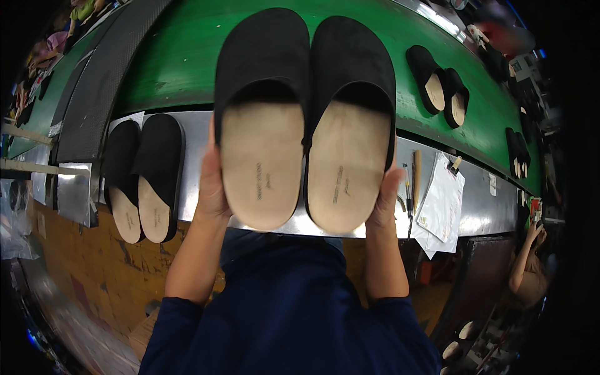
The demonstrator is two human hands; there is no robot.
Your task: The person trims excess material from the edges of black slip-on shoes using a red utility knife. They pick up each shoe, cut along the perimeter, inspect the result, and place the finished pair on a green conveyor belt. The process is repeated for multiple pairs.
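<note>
Side by side in front of me I hold up a pair of black closed-toe clogs with beige insoles, toes pointing away. My left hand grips the outer side of the left clog. The outer side of the right clog is held by my right hand. Both thumbs show along the edges, while the other fingers are hidden behind the shoes. The clogs' inner sides touch each other. Left of my left hand, another pair of black clogs rests on the metal ledge, heels toward me.
A green conveyor belt runs beyond the metal ledge. On it stand more black clogs, with others farther right. Right of my hand lie a pen, a wooden stick and clipped papers. Another person's arm shows far right.
</note>
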